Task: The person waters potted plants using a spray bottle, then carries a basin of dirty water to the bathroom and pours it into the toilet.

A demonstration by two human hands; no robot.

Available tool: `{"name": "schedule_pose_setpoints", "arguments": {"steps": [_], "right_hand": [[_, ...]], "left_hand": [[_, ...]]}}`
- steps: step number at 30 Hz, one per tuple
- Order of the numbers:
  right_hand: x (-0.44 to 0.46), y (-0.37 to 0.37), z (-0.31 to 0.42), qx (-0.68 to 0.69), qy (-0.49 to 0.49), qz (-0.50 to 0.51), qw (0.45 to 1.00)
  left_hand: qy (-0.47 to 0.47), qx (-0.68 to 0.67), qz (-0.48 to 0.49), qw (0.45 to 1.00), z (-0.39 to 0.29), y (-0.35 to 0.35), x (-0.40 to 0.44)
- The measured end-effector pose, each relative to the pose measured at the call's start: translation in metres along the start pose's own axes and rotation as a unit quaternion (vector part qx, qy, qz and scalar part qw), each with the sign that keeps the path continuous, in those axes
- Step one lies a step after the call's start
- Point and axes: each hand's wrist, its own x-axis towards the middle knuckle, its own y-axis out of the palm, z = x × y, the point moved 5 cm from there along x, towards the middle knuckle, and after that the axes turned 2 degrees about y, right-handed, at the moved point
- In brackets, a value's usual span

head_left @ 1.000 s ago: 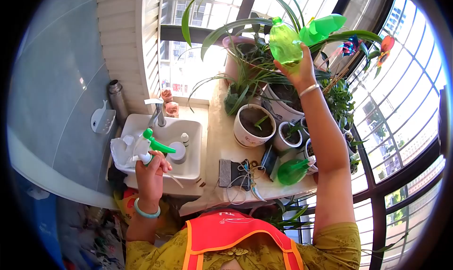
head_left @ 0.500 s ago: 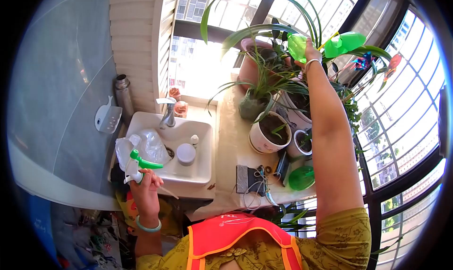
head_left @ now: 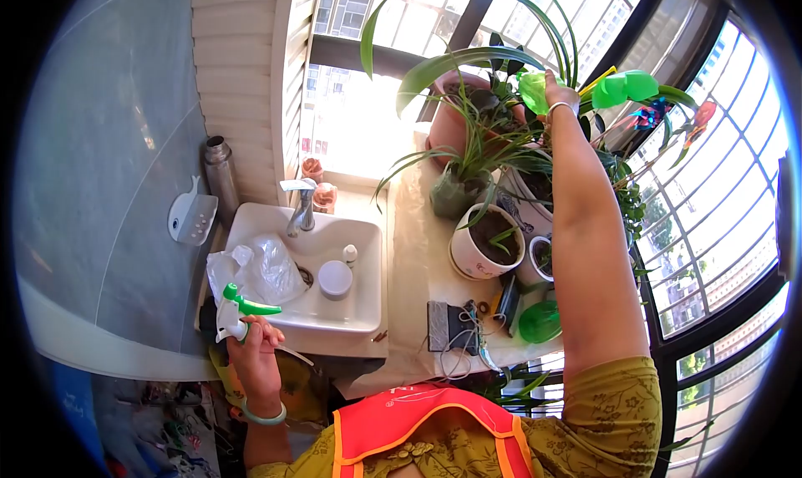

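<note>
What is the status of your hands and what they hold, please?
Left hand: holding spray head, tube bare. Right hand: gripping green bottle. Long leaves close by, possibly in the way.

My left fingers (head_left: 268, 334) hold the spray head (head_left: 230, 317) upright by the sink (head_left: 361, 298), a white body topped by a green nozzle (head_left: 255, 307) that points to the right, while its thin, pale tube (head_left: 298, 355) slants down to the right with the end hanging free. My right fingers (head_left: 550, 82) grip the bottle (head_left: 530, 92), bright green and see-through, far forward among long leaves (head_left: 436, 66), its mouth and part of its body hidden from me.
</note>
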Motion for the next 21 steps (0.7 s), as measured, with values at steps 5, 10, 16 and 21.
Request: {"name": "schedule_pose_setpoints", "arguments": {"steps": [5, 10, 16, 21], "right_hand": [[0.0, -0.005, 0.017, -0.105, -0.093, 0.006, 0.99], [-0.012, -0.008, 0.025, -0.099, -0.037, 0.039, 0.994], [0.038, 0.01, 0.023, -0.22, -0.092, 0.03, 0.971], [0.02, 0.003, 0.031, -0.241, -0.074, 0.041, 0.967]], "left_hand": [[-0.003, 0.001, -0.003, 1.0, 0.002, -0.002, 0.001], [-0.005, 0.019, 0.022, 1.0, 0.005, -0.007, 0.003], [0.001, -0.003, 0.0, 1.0, 0.005, -0.008, 0.003], [-0.003, -0.005, -0.004, 1.0, 0.009, -0.009, 0.006]]}}
